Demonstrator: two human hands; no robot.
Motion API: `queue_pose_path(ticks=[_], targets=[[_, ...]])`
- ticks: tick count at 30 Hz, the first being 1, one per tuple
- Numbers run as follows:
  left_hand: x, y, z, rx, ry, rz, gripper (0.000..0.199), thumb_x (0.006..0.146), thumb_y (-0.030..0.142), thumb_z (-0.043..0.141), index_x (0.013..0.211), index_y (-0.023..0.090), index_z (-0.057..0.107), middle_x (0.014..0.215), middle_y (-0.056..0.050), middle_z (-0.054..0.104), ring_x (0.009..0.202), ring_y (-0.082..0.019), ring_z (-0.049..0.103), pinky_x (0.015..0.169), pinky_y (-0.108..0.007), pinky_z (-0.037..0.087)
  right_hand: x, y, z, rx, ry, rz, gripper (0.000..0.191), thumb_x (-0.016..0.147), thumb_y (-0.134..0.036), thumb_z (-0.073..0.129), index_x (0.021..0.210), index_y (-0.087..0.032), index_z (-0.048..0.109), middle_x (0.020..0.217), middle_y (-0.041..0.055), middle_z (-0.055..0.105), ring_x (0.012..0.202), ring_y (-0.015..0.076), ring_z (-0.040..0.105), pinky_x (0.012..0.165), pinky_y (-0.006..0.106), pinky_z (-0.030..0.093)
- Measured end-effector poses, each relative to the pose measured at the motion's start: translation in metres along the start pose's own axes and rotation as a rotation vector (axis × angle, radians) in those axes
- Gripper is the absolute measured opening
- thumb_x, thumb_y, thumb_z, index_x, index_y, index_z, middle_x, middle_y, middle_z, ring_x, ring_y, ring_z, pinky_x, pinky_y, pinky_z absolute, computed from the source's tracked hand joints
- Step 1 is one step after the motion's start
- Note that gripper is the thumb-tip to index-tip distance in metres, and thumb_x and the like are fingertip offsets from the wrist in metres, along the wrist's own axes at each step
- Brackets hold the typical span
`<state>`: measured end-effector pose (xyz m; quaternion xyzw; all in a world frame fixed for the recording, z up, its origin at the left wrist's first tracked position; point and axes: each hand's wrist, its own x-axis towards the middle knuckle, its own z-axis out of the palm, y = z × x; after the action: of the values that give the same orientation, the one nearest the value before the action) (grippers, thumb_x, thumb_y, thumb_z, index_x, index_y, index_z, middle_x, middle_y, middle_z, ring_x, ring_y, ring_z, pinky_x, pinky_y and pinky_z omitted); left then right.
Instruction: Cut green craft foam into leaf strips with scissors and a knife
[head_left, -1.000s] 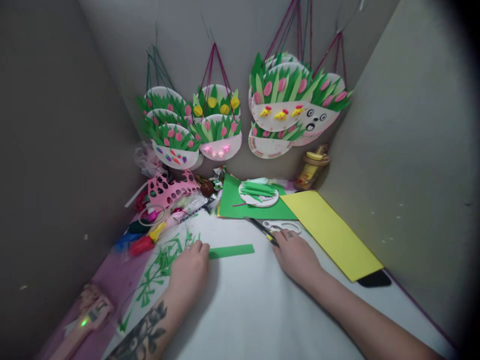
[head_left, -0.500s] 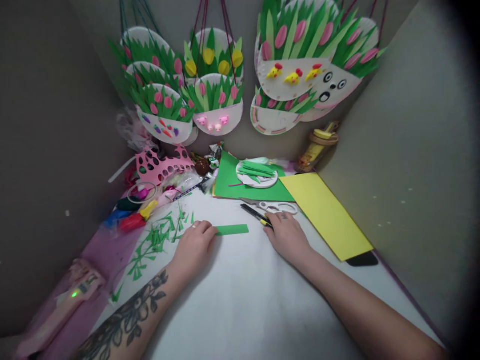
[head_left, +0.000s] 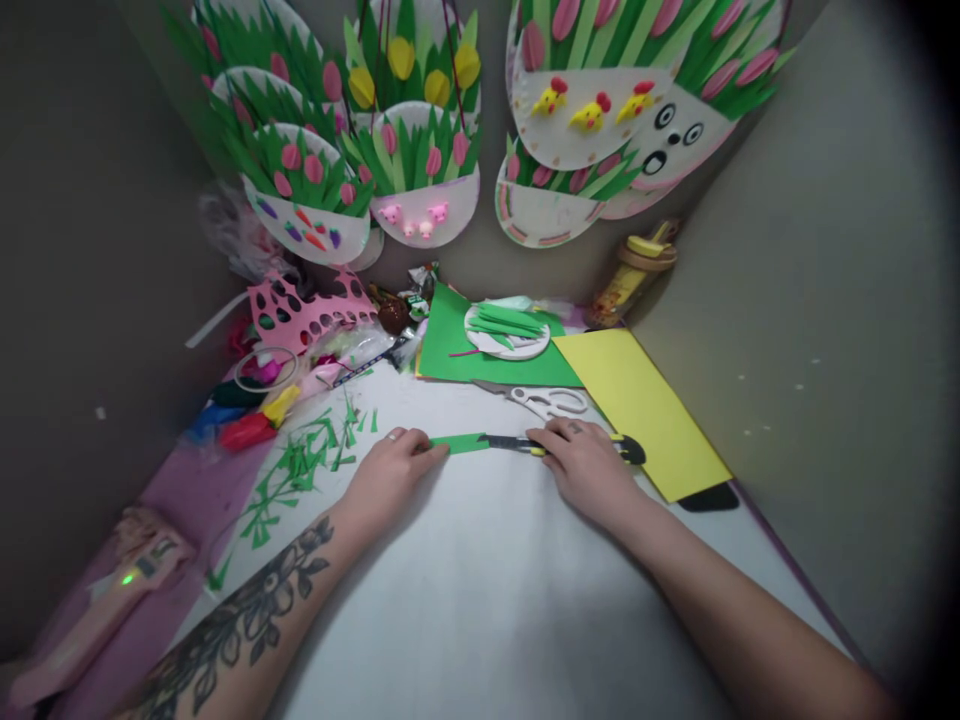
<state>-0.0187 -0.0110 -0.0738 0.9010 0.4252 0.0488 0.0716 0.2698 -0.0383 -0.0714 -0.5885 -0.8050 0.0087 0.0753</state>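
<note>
My left hand (head_left: 390, 472) presses its fingertips on the left end of a green paper strip (head_left: 460, 443) lying on the white table (head_left: 480, 600). My right hand (head_left: 589, 468) grips a black and yellow utility knife (head_left: 517, 443), held level with its blade end resting on the right end of the strip. The knife's rear end sticks out past my hand toward the yellow sheet.
White scissors (head_left: 551, 402) lie just beyond my right hand. A yellow sheet (head_left: 637, 405) lies at right, with a green sheet (head_left: 450, 345) and a plate of green strips (head_left: 506, 330) behind. Green scraps (head_left: 300, 470) and markers (head_left: 251, 425) lie at left. Paper-plate baskets (head_left: 427, 170) hang on the wall.
My right hand picked up the knife from beside the scissors, turned it level and brought its blade onto the strip. The view tilted down, and my left hand stayed on the strip.
</note>
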Motion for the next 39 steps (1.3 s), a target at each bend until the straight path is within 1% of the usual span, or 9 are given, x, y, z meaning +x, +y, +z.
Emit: queue_pose_path(ticks=[4, 7, 13, 16, 24, 29, 33, 39], targets=[[0.005, 0.002, -0.002, 0.088, -0.061, 0.036, 0.048, 0.090, 0.015, 0.039, 0.131, 0.039, 0.047, 0.107, -0.006, 0.051, 0.092, -0.021, 0.047, 0.077, -0.032, 0.040, 0.001, -0.001, 0.003, -0.011, 0.040, -0.020, 0.037, 0.082, -0.008, 0.049, 0.113, -0.023, 0.063, 0.106, 0.0090, 0.061, 0.099, 0.0233, 0.051, 0.088, 0.036, 0.030], [0.008, 0.004, -0.002, 0.133, -0.076, 0.023, 0.053, 0.089, 0.014, 0.040, 0.134, 0.042, 0.042, 0.108, -0.006, 0.049, 0.091, -0.021, 0.046, 0.075, -0.030, 0.038, 0.002, -0.002, 0.006, -0.007, 0.047, -0.013, 0.038, 0.082, -0.006, 0.048, 0.113, -0.022, 0.063, 0.106, 0.0098, 0.061, 0.100, 0.0242, 0.050, 0.089, 0.037, 0.030], [0.008, 0.010, -0.005, 0.134, -0.118, -0.023, 0.052, 0.090, 0.016, 0.039, 0.135, 0.043, 0.038, 0.108, -0.006, 0.047, 0.092, -0.021, 0.046, 0.073, -0.030, 0.037, 0.002, 0.003, 0.000, 0.071, -0.063, 0.002, 0.038, 0.080, -0.007, 0.051, 0.112, -0.023, 0.064, 0.104, 0.0083, 0.062, 0.100, 0.0236, 0.052, 0.087, 0.036, 0.033], [0.008, 0.011, -0.005, 0.133, -0.124, -0.027, 0.051, 0.091, 0.018, 0.039, 0.135, 0.043, 0.038, 0.109, -0.006, 0.047, 0.093, -0.022, 0.045, 0.073, -0.030, 0.037, 0.002, 0.004, -0.004, 0.082, -0.096, 0.018, 0.038, 0.079, -0.006, 0.052, 0.111, -0.022, 0.064, 0.103, 0.0085, 0.062, 0.100, 0.0238, 0.053, 0.087, 0.036, 0.033], [0.009, 0.008, -0.002, 0.154, -0.116, -0.016, 0.050, 0.092, 0.020, 0.038, 0.135, 0.044, 0.038, 0.107, -0.006, 0.047, 0.091, -0.021, 0.045, 0.072, -0.030, 0.037, 0.002, -0.006, -0.005, 0.102, -0.104, 0.036, 0.038, 0.078, -0.008, 0.053, 0.112, -0.022, 0.064, 0.104, 0.0087, 0.062, 0.100, 0.0239, 0.053, 0.088, 0.037, 0.035], [0.009, 0.009, -0.002, 0.147, -0.099, -0.019, 0.049, 0.091, 0.020, 0.040, 0.134, 0.044, 0.040, 0.105, -0.006, 0.047, 0.091, -0.021, 0.045, 0.072, -0.030, 0.037, 0.000, -0.004, -0.009, 0.103, -0.132, 0.041, 0.037, 0.080, -0.009, 0.054, 0.113, -0.022, 0.063, 0.104, 0.0082, 0.062, 0.100, 0.0238, 0.053, 0.088, 0.037, 0.036], [0.009, 0.010, -0.003, 0.114, -0.104, -0.037, 0.044, 0.092, 0.024, 0.039, 0.133, 0.042, 0.043, 0.104, -0.007, 0.048, 0.091, -0.022, 0.045, 0.071, -0.029, 0.037, 0.000, -0.005, -0.007, 0.087, -0.123, 0.026, 0.036, 0.080, -0.009, 0.053, 0.112, -0.022, 0.064, 0.103, 0.0083, 0.062, 0.099, 0.0234, 0.054, 0.086, 0.036, 0.036], [0.009, 0.012, -0.006, 0.099, -0.110, -0.039, 0.049, 0.091, 0.019, 0.040, 0.134, 0.043, 0.041, 0.104, -0.007, 0.048, 0.092, -0.023, 0.046, 0.072, -0.031, 0.037, 0.001, -0.021, -0.004, 0.066, -0.118, -0.001, 0.038, 0.080, -0.009, 0.053, 0.114, -0.021, 0.062, 0.103, 0.0093, 0.062, 0.097, 0.0229, 0.053, 0.084, 0.035, 0.036]])
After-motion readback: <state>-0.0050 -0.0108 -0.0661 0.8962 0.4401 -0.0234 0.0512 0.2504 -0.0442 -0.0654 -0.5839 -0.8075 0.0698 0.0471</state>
